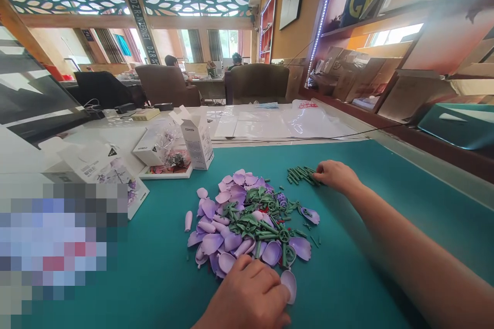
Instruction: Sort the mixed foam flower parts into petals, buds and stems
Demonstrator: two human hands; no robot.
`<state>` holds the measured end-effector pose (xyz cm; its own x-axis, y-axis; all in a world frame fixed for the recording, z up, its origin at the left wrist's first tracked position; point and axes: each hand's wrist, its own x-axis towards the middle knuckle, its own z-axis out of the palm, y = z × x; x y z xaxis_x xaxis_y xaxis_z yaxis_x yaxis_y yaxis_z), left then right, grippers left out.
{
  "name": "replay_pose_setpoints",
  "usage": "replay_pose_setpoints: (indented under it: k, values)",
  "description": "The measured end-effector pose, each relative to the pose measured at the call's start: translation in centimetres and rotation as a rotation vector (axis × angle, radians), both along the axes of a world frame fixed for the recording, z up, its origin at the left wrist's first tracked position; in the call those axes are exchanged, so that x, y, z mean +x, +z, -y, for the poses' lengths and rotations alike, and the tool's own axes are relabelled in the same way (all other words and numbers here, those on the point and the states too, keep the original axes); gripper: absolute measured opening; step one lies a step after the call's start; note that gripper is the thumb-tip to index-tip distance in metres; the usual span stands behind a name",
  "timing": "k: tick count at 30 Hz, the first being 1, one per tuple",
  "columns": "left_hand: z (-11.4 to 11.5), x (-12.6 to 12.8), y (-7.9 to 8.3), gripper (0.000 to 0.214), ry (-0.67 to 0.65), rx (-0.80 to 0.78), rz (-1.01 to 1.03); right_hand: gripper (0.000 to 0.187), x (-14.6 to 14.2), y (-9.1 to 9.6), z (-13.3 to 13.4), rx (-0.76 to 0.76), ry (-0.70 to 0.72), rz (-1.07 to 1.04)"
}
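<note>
A mixed pile of plastic building pieces lies on a green mat (347,277): lilac petal pieces (213,243), dark green leaf pieces (247,223), and a few red bits. At the pile's near edge, my left hand (252,290) is closed with fingers curled downward. Its fingertips are hidden; a pale lilac petal (289,286) lies against them. Farther back on the right, my right hand (336,176) pinches at the end of a separate small heap of green stem pieces (300,175). Its fingertips appear closed on one stem, partly hidden.
White opened boxes (198,141) and a clear plastic bag (170,136) stand at the back left. A printed box (123,180) leans nearer, beside a blurred-out patch. White sheets (262,123) lie beyond the mat. Shelves with cartons (347,74) line the right; two people sit far back.
</note>
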<state>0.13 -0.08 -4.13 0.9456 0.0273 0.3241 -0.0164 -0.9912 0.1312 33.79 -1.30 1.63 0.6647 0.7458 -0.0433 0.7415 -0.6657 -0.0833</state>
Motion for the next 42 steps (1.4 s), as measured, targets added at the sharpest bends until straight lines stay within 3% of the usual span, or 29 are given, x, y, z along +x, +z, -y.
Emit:
replay_pose_setpoints:
  k: [3, 6, 11, 19, 25, 29, 33, 37, 42]
  values:
    - [0.3, -0.2, 0.9, 0.013, 0.007, -0.028, -0.058, 0.020, -3.1, 0.7, 0.4, 0.090, 0.121, -0.026]
    - [0.5, -0.3, 1.8, 0.012, 0.026, -0.079, -0.093, 0.016, -7.8, 1.7, 1.1, 0.179, 0.382, -0.231]
    - [0.6, -0.2, 2.0, 0.011, 0.023, -0.089, -0.054, 0.011, -13.5, 1.8, 2.0, 0.119, 0.611, -0.257]
    - [0.6, -0.3, 1.9, 0.010, 0.014, -0.042, -0.045, 0.010, -13.7, -0.3, 1.7, -0.023, 0.607, -0.191]
    - [0.6, -0.3, 2.0, 0.013, 0.002, -0.047, -0.065, 0.007, -14.4, -0.4, 1.9, 0.005, 0.618, -0.199]
    - [0.6, -0.3, 2.2, 0.011, 0.010, -0.084, -0.060, 0.009, -12.4, 0.5, 1.8, 0.118, 0.539, -0.236]
    - [0.6, -0.3, 2.3, 0.010, 0.013, -0.096, -0.055, 0.014, -6.8, 0.5, 1.3, 0.219, 0.229, -0.087]
    - [0.6, -0.3, 2.0, 0.013, 0.015, -0.103, -0.022, 0.020, -1.7, -0.4, 1.7, 0.185, -0.011, 0.047]
    - [0.6, -0.2, 2.0, 0.012, 0.008, -0.113, -0.001, 0.024, 0.5, -1.5, 2.4, 0.107, -0.090, 0.028]
